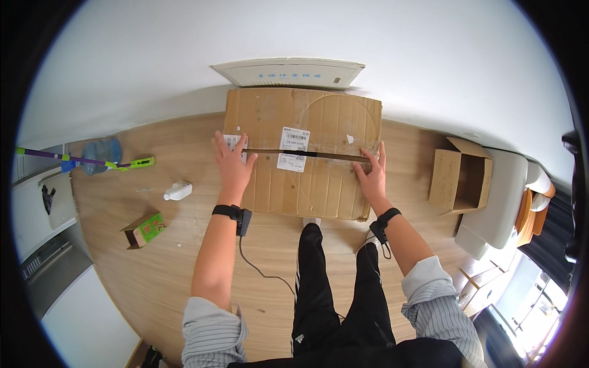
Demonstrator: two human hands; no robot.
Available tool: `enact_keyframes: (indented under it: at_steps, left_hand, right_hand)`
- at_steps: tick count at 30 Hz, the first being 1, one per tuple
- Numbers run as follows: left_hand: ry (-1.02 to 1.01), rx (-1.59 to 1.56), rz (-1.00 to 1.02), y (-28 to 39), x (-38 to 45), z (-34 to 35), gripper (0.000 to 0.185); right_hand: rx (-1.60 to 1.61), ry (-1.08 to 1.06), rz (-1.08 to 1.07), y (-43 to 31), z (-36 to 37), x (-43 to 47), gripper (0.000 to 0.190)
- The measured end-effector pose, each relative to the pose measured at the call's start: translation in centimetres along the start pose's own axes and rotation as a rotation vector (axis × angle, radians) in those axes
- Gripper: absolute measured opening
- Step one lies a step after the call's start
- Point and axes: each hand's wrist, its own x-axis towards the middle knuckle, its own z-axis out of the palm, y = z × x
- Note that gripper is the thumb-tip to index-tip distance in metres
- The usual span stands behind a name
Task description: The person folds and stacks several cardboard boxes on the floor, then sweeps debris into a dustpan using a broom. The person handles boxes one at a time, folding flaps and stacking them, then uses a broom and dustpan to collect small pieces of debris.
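A large brown cardboard box (267,184) stands before me against the wall, its top flaps nearly meeting at a narrow dark gap. Labels with print, one of them a white shipping label (294,138), lie across or beside that gap. My left hand (233,158) rests with spread fingers on the box's left edge, by the left end of the gap. At the right edge, my right hand (372,172) touches the flaps near the gap's right end, fingers apart. Both wrists wear black straps with small devices, and a cable hangs from the left one.
Left on the wooden floor are a white plastic bottle (178,190), a green carton (149,228), a blue water jug (101,156) and a green-and-purple mop (92,161). An open cardboard box (444,177) stands right, beside a light sofa (497,202). A wall panel (290,73) is behind the large box.
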Motion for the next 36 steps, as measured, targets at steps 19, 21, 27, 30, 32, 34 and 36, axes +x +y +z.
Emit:
enact_keyframes:
  at_steps: [19, 21, 27, 30, 32, 34, 36]
  left_hand:
    - [-0.159, -0.007, 0.343, 11.6, -1.0, 1.0, 0.047]
    - [-0.178, -0.018, 0.356, 12.7, -1.1, 1.0, 0.046]
    - [-0.322, -0.299, 0.454, 20.1, -2.3, 0.4, 0.032]
    - [-0.357, -0.464, 0.497, 27.9, -4.8, -0.1, 0.024]
    - [-0.363, -0.516, 0.503, 33.4, -6.4, -0.8, 0.021]
    - [-0.419, -0.570, 0.471, 39.2, -8.4, -1.1, 0.020]
    - [-0.472, -0.598, 0.476, 45.3, -9.9, -0.9, 0.020]
  right_hand:
    - [-0.252, -0.024, -0.286, 0.6, -3.8, -1.6, 0.054]
    - [-0.252, -0.033, -0.298, 0.6, -4.9, -1.8, 0.054]
    - [-0.043, -0.121, -0.199, 3.5, -10.9, -4.7, 0.036]
    - [-0.030, -0.073, -0.196, 5.2, -15.6, -7.8, 0.024]
    - [0.002, -0.060, -0.150, 6.0, -19.2, -9.6, 0.020]
    - [0.054, -0.006, -0.116, 8.0, -23.4, -10.8, 0.020]
    - [0.088, 0.065, -0.097, 9.6, -28.2, -11.8, 0.018]
